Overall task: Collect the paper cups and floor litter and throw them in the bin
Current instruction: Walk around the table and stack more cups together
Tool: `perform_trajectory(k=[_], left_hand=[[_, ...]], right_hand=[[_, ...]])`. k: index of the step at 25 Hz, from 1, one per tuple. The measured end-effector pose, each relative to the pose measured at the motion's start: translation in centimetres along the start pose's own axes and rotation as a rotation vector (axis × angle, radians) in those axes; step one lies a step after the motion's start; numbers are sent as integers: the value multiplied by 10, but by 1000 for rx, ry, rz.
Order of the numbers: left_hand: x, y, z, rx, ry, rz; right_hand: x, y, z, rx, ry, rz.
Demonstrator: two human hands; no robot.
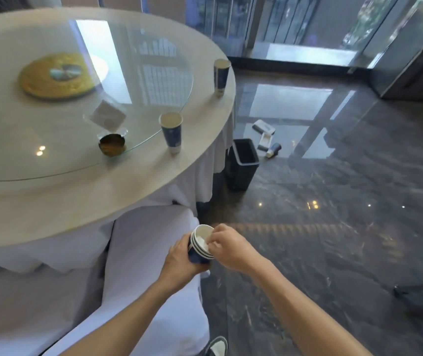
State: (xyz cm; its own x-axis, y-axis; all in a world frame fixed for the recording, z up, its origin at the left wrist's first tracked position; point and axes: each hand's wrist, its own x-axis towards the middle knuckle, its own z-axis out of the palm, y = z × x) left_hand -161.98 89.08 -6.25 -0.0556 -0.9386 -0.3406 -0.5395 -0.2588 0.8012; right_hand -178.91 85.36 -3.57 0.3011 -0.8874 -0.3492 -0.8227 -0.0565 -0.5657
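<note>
Here, a person stands beside a round table [133,191] draped in white cloth, seen from their own head looking down. The left hand [179,258] grips a stack of nested blue-and-white paper cups [201,246], fingers wrapped around its side, in front of the body and past the table's near edge. The right hand [228,246] reaches over the stack's rim, its fingertips curled and pinching something white at the mouth of the top cup; whether it is paper or tissue cannot be told.

Two more cups stand upright on the table's outer ring: one cup [171,134] just beside the edge of a glass turntable [154,80], and a far cup [221,77] near the table's right rim. On the glass sit a small brown dish [112,145] and a gold centre disc [59,74].

On the dark polished floor, a black bin [242,164] stands right beside the table's skirt. Beyond it lies litter: a fallen cup [274,149] on its side and two white boxes [263,127], near one another.
</note>
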Motion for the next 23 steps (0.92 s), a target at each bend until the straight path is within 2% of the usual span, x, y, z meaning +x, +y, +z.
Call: perform_trajectory(k=[2, 6, 11, 15, 20, 23], left_hand=[[-1, 11, 12, -2, 6, 15], [13, 30, 27, -5, 30, 39], [46, 48, 53, 32, 44, 129], [92, 57, 79, -9, 53, 106], [163, 74, 88, -195, 126, 14], [202, 86, 81, -225, 170, -4]], right_hand=[[-15, 8, -14, -20, -7, -4], [-29, 14, -40, 113, 82, -7], [-11, 34, -63, -24, -252, 8], [29, 59, -97, 25, -349, 44], [92, 87, -153, -90, -205, -52], [130, 95, -178, -186, -228, -151]])
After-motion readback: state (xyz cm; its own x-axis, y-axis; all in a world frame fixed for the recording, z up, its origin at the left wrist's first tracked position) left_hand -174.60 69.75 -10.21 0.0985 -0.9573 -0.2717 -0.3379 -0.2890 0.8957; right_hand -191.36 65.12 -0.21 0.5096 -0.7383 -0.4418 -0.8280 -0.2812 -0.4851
